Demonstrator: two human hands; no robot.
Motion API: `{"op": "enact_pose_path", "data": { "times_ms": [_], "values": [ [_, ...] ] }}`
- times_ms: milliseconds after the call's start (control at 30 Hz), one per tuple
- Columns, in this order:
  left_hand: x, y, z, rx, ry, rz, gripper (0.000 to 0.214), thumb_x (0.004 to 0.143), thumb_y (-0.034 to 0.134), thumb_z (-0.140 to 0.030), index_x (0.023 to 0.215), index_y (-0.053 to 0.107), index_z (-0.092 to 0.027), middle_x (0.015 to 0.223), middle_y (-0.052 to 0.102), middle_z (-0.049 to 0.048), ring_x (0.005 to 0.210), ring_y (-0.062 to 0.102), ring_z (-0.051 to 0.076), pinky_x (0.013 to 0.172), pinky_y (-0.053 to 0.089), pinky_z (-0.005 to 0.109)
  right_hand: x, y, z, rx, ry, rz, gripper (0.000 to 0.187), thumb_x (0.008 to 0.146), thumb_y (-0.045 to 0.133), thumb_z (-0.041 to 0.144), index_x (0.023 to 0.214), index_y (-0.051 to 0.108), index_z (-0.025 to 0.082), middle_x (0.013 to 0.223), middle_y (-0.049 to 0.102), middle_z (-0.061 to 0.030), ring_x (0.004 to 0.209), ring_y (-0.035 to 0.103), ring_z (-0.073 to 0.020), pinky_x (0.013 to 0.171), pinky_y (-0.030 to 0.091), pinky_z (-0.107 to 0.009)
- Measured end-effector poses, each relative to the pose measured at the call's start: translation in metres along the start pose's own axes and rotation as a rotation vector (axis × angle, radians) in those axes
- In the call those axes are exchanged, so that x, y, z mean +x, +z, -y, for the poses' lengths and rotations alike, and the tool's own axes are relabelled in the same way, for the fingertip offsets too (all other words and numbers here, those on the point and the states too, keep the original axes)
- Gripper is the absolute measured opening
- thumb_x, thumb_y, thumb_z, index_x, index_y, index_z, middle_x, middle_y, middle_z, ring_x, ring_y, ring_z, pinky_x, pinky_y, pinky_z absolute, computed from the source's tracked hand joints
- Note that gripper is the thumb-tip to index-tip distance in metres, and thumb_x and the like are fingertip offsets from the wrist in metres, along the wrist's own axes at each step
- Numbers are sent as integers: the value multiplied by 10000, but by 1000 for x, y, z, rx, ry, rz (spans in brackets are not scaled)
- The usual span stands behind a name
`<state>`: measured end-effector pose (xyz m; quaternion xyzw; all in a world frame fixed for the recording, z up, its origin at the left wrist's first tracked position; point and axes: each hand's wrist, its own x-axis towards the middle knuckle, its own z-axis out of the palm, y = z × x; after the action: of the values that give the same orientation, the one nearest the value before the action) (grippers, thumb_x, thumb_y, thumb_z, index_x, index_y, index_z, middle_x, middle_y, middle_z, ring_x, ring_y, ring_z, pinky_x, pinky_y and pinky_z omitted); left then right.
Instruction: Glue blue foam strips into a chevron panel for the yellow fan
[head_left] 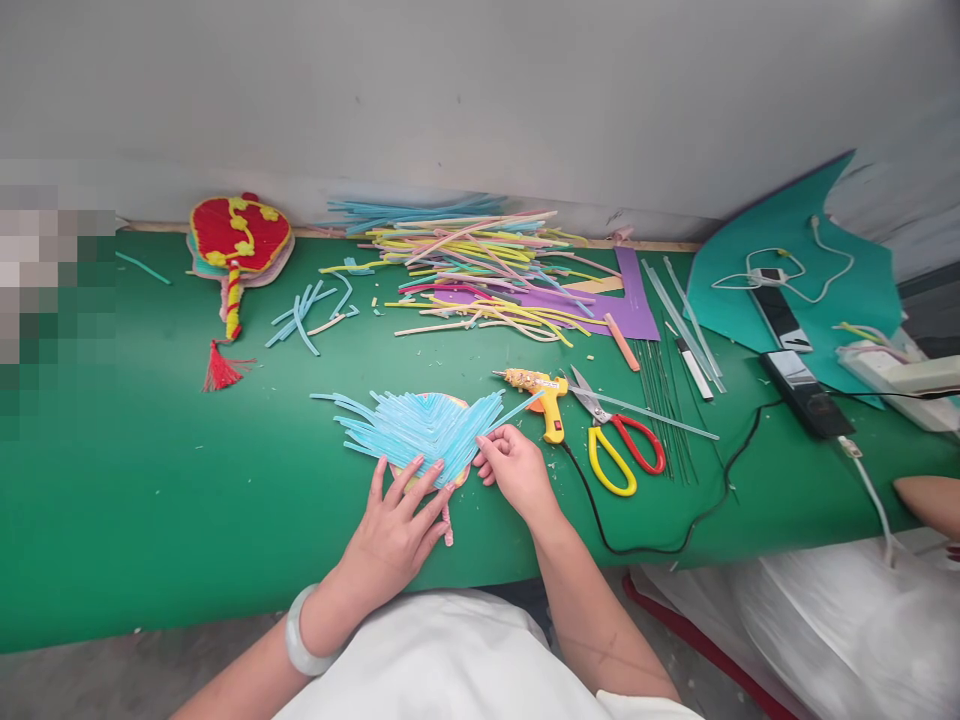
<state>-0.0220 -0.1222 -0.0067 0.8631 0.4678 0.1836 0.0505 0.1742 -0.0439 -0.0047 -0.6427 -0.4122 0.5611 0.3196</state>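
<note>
A round fan base covered with light blue strips (420,425) laid in a chevron lies on the green table (150,480). My left hand (397,530) rests flat on its lower edge, fingers spread, pressing it down. My right hand (514,465) pinches the end of one long blue strip (517,410) at the fan's right side. A yellow glue gun (544,392) lies just beyond my right hand, nozzle pointing left.
Yellow and red scissors (622,445) lie right of the glue gun. A heap of coloured strips (480,270) and purple sheet (630,300) sit at the back. A finished red fan (236,245) lies back left. Black cable (675,540), teal sheet (795,260), another person's arm (930,500) at right.
</note>
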Motion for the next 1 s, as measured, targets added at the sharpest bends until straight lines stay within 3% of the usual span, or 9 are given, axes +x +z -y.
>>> {"op": "enact_pose_path", "data": {
  "times_ms": [767,1000],
  "values": [
    [-1,0,1,3,7,6,362,954,555,-260,1309,612,-223,1455,547,88,1390,422,329,1190,167,645,0,-8,6,66,103,99,257,815,691,397,740,565,185,646,703,-18,479,620,-111,450,545,-228],
    [-1,0,1,9,11,10,386,957,550,-265,1339,590,-224,1458,544,87,1389,423,328,1194,156,637,-1,-17,8,54,110,214,311,784,712,457,786,605,165,660,707,-21,478,605,-102,458,527,-225]
  ]
}}
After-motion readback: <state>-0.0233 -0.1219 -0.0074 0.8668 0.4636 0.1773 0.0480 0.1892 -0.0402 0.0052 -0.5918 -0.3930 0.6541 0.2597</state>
